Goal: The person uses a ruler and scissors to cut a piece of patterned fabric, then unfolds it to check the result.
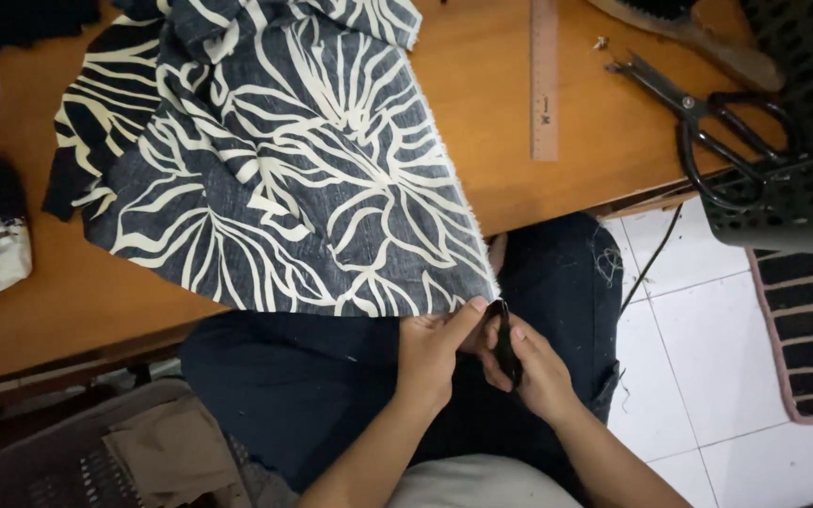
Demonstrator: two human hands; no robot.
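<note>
A wooden worktable [538,188] fills the upper part of the view, its front edge running above the seated person's lap, with white floor tiles to the right. Below that edge both hands meet over the dark trousers. The left hand [433,350] pinches the lowest corner of the patterned fabric [265,179] between thumb and fingers, closed on the cloth. The right hand [536,369] is curled around a small dark tool [503,346] (its exact kind is hard to tell), whose long axis runs roughly up and down, its upper end touching the fabric corner just beside the left thumb. From the hands the fabric spreads up and to the left across the table, its frayed pale edge rising steeply from the corner towards the top of the view. Farther out, to the upper right, lie a wooden ruler [545,80] and large black-handled scissors [708,122], well apart from both hands.
</note>
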